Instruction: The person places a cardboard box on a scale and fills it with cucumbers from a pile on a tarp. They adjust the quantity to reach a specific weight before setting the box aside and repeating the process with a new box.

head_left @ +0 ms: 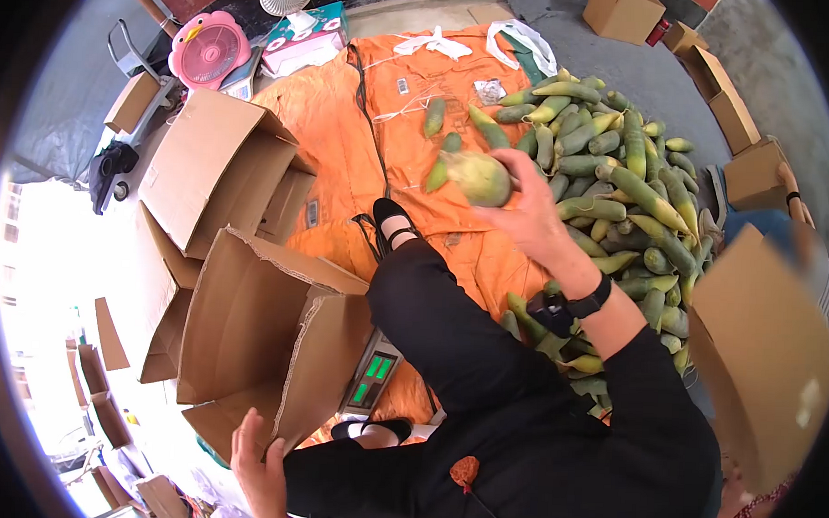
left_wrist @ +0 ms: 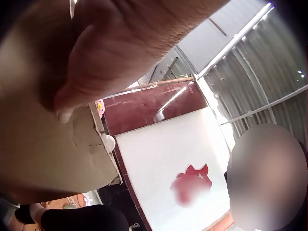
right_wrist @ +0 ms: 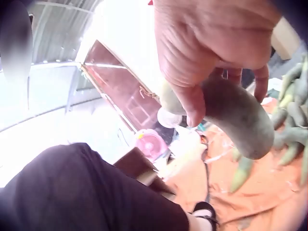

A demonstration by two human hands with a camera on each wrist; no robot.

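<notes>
In the head view the right hand (head_left: 537,213) holds a pale green radish (head_left: 481,179) above the orange sheet, beside a big heap of green radishes (head_left: 618,184). The right wrist view shows the thumb and fingers of that hand (right_wrist: 216,43) round the thick radish (right_wrist: 243,120). At the lower left, the left hand (head_left: 259,473) grips the near edge of an open cardboard box (head_left: 239,321). Its thumb lies against the cardboard (left_wrist: 53,154) in the left wrist view, where the hand (left_wrist: 115,53) hides its other fingers.
Under the box stands a scale with a green display (head_left: 372,379). Another open box (head_left: 208,160) lies beyond it. A few loose radishes (head_left: 435,117) lie on the orange sheet (head_left: 323,119). A pink fan (head_left: 210,51) stands at the back; a blurred cardboard box (head_left: 763,353) is at right.
</notes>
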